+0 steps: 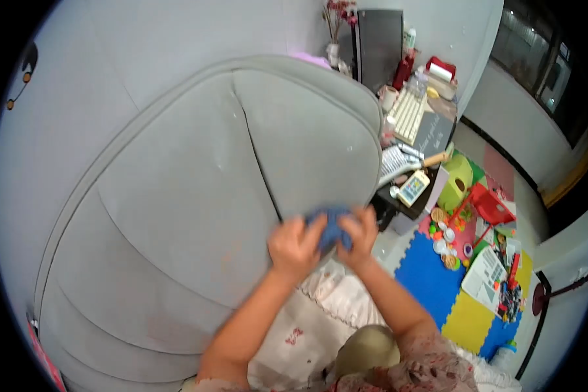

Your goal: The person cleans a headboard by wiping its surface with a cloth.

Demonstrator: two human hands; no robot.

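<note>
Both of my hands are on a blue cloth (333,228), slightly blurred by motion. My left hand (295,245) grips its left side with the fingers curled in. On the right side, my right hand (359,236) has its fingers bent round the cloth. Just beyond them rises the grey padded backrest (176,170) of a bed or sofa, with a dark seam running down toward my hands. Under my forearms lies a pale cover (291,336) with a ruffled edge and a small red motif.
A desk to the right holds a keyboard (409,114), a monitor (379,49) and a yellow-white handheld device (413,188). Coloured foam mats (428,274) cover the floor, with several toys and a red chair (491,204) on them. A white wall stands behind the backrest.
</note>
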